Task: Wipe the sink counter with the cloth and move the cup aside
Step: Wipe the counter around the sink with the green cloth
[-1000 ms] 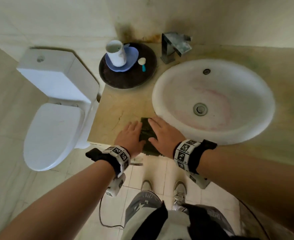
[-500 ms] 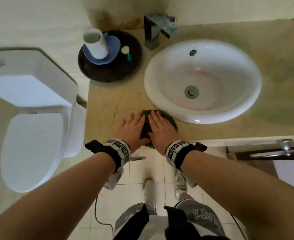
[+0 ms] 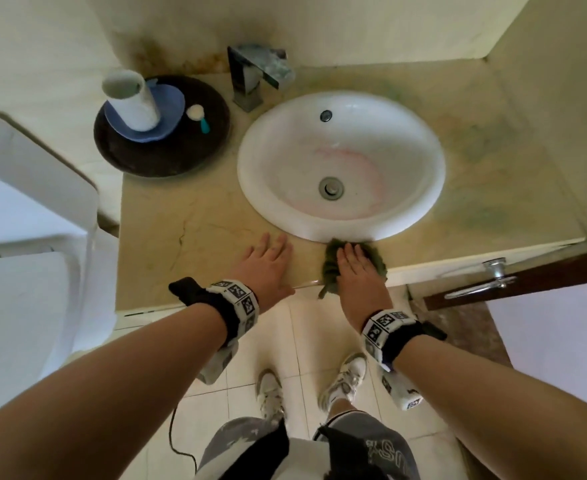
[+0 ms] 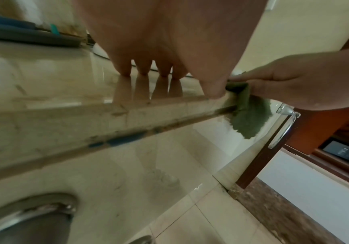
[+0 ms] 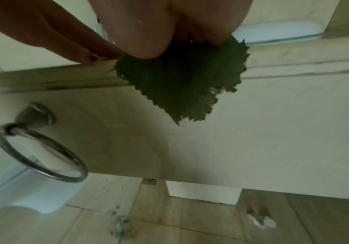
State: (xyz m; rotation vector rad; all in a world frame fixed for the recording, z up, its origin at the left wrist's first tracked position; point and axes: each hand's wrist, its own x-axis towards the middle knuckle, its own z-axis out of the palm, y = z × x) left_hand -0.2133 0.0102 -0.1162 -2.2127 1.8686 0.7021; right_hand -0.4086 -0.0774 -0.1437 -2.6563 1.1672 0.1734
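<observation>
A dark green cloth [image 3: 375, 258] lies on the beige counter [image 3: 188, 230], at its front edge just below the white sink [image 3: 340, 109]. My right hand [image 3: 352, 268] presses flat on it with straight fingers. In the right wrist view the cloth [image 5: 180, 82] hangs partly over the counter's edge. My left hand [image 3: 267, 259] lies flat on the bare counter to the left of the cloth, and its fingertips [image 4: 144, 71] touch the surface. The white cup [image 3: 132, 98] stands on a blue saucer [image 3: 170, 112] at the back left, away from both hands.
The saucer sits on a dark round tray [image 3: 188, 154] with a small teal-handled scoop [image 3: 198, 117]. A faucet [image 3: 254, 74] stands behind the sink. A toilet [image 3: 25, 202] is at the left, a door with a handle [image 3: 489, 275] at the right, and a towel ring [image 5: 40, 143] under the counter.
My right hand has slid the cloth to the right along the counter's front edge. My left hand has come off the cloth and now lies on bare counter.
</observation>
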